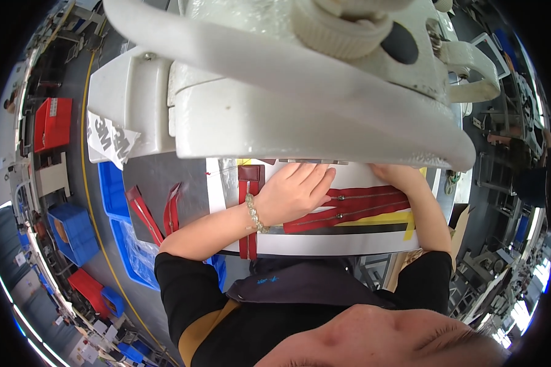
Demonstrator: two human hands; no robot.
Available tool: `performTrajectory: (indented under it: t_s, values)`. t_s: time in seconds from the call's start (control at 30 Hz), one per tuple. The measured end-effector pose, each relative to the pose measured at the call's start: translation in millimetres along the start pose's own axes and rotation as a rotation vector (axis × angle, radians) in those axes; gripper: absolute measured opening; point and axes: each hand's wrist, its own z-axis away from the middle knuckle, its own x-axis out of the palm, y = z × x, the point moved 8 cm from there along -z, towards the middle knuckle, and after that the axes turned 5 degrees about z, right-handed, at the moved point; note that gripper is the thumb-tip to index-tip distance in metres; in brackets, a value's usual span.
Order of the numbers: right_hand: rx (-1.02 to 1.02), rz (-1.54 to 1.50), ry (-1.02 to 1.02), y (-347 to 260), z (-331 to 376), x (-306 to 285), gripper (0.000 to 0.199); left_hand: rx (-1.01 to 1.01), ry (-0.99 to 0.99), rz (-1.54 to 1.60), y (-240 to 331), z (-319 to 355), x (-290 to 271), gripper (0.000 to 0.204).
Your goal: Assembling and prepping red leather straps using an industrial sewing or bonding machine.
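My left hand (297, 192), with a beaded bracelet (251, 214) at the wrist, lies palm down with its fingers stretched out under the front of a large white sewing-machine-like head (300, 122). My right hand (401, 177) is by the same edge, its fingertips mostly hidden beneath the machine. Between the hands and just in front of them, two red zipper strips (364, 211) lie across the white work surface (324, 244). Another red zipper (248, 241) runs upright under my left wrist. What the fingertips touch below the machine is hidden.
Further left, two more red zipper pieces (146, 214) lie on the dark tabletop (193, 192). Yellow tape (386, 218) marks the white surface. Blue bins (125, 244), one holding clear plastic, stand below the table's left side. The machine's curved white guard (300, 67) spans overhead.
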Motion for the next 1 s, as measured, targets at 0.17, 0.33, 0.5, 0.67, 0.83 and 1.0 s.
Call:
performTrajectory:
  t_s: [0.17, 0.33, 0.5, 0.67, 0.83, 1.0]
  values:
    - [0.136, -0.098, -0.067, 19, 14, 20, 0.043, -0.010, -0.012, 0.003, 0, 0, 2, 0.043]
    - [0.189, -0.061, -0.098, 19, 11, 20, 0.029, -0.014, 0.007, 0.002, 0, -1, 1, 0.041]
    - [0.187, -0.090, -0.097, 18, 9, 17, 0.036, -0.013, 0.010, -0.020, 1, -1, 3, 0.040]
    - [0.016, -0.049, -0.003, 2, 0, 4, 0.049, -0.003, 0.006, -0.017, 2, -3, 2, 0.038]
    - [-0.082, -0.050, -0.038, -3, -8, 7, 0.049, -0.030, -0.011, -0.026, 0, 0, 1, 0.041]
    - [-0.144, -0.050, -0.037, -7, -12, 3, 0.049, 0.051, -0.055, -0.078, 5, -3, 3, 0.037]
